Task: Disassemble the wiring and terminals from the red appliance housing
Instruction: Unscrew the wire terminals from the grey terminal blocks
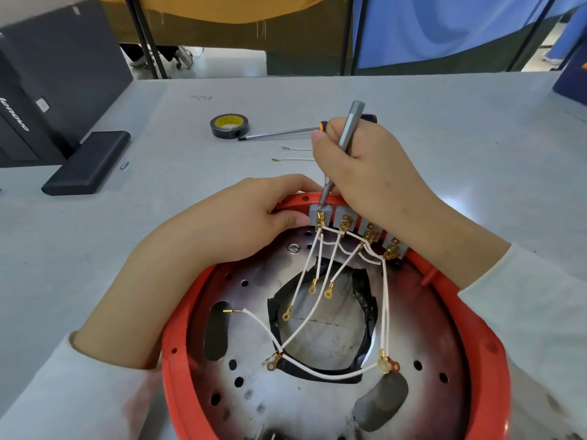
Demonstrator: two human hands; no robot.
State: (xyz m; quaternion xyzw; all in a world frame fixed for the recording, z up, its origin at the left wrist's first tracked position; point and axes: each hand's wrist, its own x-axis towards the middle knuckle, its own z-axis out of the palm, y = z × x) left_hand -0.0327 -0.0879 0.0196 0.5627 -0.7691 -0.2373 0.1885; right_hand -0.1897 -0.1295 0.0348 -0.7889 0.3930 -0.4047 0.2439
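Observation:
The round red appliance housing (178, 369) lies open side up on the table, with a scorched metal plate (254, 404) inside. Along its far rim sits a grey terminal block (338, 219) with several brass terminals. White wires (317, 300) with gold ring lugs hang from it across the plate. My left hand (235, 223) grips the housing's far rim, thumb against the block's left end. My right hand (365, 166) holds a grey metal screwdriver (349, 131) upright, its tip on the block's leftmost terminal.
A roll of black tape (229, 125) and a long orange-handled screwdriver (279, 132) lie beyond my hands. Two loose white wires (293, 159) lie near them. A black power bank (87, 161) and a black computer case (47, 87) stand at the left.

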